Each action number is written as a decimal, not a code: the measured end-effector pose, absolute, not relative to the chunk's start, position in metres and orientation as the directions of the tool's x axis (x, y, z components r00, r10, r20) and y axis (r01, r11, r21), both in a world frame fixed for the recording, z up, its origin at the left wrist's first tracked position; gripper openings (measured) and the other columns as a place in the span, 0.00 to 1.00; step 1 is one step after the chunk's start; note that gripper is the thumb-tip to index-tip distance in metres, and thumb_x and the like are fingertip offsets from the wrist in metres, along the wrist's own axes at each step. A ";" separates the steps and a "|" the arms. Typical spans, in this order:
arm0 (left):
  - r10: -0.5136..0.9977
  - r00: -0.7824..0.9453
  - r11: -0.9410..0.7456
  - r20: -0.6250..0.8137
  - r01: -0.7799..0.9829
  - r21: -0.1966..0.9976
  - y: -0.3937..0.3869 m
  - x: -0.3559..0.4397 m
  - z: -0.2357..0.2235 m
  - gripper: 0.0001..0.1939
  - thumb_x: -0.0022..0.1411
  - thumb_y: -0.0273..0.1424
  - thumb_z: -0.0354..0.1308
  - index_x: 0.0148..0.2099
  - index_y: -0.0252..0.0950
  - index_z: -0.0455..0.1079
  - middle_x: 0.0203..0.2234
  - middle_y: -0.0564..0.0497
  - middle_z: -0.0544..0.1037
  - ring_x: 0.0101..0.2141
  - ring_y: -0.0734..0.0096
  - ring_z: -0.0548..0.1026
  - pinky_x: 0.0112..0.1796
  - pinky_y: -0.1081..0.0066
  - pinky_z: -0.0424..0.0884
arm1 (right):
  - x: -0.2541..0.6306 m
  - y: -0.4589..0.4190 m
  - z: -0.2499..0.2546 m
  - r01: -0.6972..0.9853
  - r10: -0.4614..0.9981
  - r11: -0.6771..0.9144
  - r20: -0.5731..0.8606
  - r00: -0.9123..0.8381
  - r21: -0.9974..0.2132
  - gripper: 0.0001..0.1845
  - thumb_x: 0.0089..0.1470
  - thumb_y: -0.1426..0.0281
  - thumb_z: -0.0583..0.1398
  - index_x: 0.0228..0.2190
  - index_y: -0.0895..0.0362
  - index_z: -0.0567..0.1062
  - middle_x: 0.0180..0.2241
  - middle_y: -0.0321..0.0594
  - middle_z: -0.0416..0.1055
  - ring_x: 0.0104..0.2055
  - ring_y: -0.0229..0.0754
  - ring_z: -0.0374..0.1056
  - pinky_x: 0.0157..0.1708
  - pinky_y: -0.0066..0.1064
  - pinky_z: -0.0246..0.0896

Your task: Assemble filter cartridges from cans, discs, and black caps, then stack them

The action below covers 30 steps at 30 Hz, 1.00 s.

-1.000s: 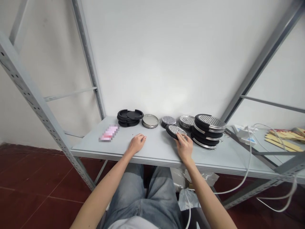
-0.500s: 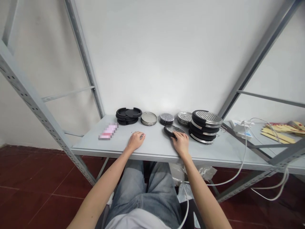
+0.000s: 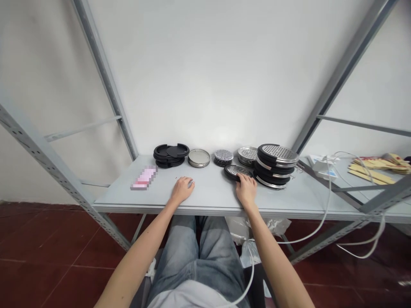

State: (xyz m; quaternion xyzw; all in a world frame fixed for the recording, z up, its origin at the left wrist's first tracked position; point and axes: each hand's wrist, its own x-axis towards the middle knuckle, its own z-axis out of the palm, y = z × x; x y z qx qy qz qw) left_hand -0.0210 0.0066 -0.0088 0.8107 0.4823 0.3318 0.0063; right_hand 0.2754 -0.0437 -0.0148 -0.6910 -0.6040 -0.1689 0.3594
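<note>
On the table, my left hand (image 3: 182, 190) rests with fingers curled round something small and greyish, too little of it showing to name. Over to the right, the fingers of my right hand (image 3: 247, 191) are closed on the near edge of a black-rimmed perforated metal disc (image 3: 236, 170). That disc lies low beside a tall stack of similar black-rimmed discs (image 3: 278, 155). Behind it stand a short stack of small perforated metal discs (image 3: 223, 155) and a stack of metal rings with perforated plates (image 3: 247, 154). Round plates with metal rims (image 3: 199, 157) and black ring-shaped frames (image 3: 170, 154) are stacked further left.
A blurred pink phone-like object (image 3: 144, 179) lies at the table's left. Metal shelf posts (image 3: 105, 81) flank the white wall. White cables (image 3: 327, 201) hang over the right edge near a white box (image 3: 324, 169) and yellow strips (image 3: 369, 173).
My right hand and the perforated disc have shifted slightly right, toward the tall stack, and the disc sits a little further back. My left hand stays nearly still while the view tilts slightly.
</note>
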 end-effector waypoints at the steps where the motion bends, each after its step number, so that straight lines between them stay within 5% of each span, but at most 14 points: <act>1: 0.785 0.320 -0.538 0.531 0.776 0.329 0.007 -0.021 -0.009 0.10 0.64 0.31 0.53 0.42 0.35 0.75 0.39 0.45 0.79 0.42 0.60 0.74 0.47 0.62 0.69 | 0.275 -0.044 -0.014 0.959 0.717 -0.007 0.667 0.203 -0.285 0.19 0.55 0.75 0.52 0.47 0.59 0.73 0.49 0.48 0.73 0.52 0.49 0.63 0.55 0.41 0.46; 8: 0.778 0.270 -0.511 0.568 0.798 0.320 0.011 -0.021 -0.010 0.09 0.63 0.31 0.54 0.36 0.35 0.76 0.35 0.45 0.79 0.42 0.57 0.72 0.49 0.60 0.66 | 0.272 -0.044 -0.010 0.954 0.705 -0.082 0.659 0.260 -0.289 0.19 0.53 0.72 0.54 0.46 0.61 0.73 0.46 0.49 0.74 0.48 0.50 0.64 0.53 0.40 0.50; 16: 0.791 0.240 -0.512 0.563 0.763 0.394 0.012 -0.022 -0.010 0.10 0.63 0.31 0.54 0.36 0.35 0.76 0.34 0.45 0.80 0.41 0.58 0.73 0.49 0.61 0.66 | 0.272 -0.043 -0.014 0.926 0.657 -0.238 0.654 0.375 -0.292 0.32 0.46 0.76 0.54 0.55 0.65 0.65 0.44 0.54 0.73 0.46 0.54 0.65 0.49 0.42 0.54; 23: 0.815 0.236 -0.494 0.530 0.760 0.422 0.013 -0.022 -0.012 0.11 0.63 0.33 0.53 0.36 0.36 0.76 0.35 0.45 0.80 0.42 0.58 0.73 0.49 0.60 0.66 | 0.275 -0.030 -0.017 0.982 0.729 0.040 0.677 0.099 -0.187 0.25 0.48 0.74 0.54 0.50 0.63 0.70 0.52 0.54 0.69 0.55 0.53 0.61 0.55 0.43 0.53; 30: 0.813 0.235 -0.494 0.533 0.762 0.418 0.013 -0.022 -0.011 0.11 0.63 0.32 0.53 0.36 0.36 0.76 0.35 0.45 0.80 0.42 0.58 0.74 0.49 0.61 0.67 | 0.274 -0.029 -0.019 0.977 0.802 -0.065 0.572 0.172 -0.201 0.21 0.58 0.63 0.54 0.49 0.62 0.72 0.53 0.52 0.69 0.55 0.53 0.62 0.54 0.42 0.52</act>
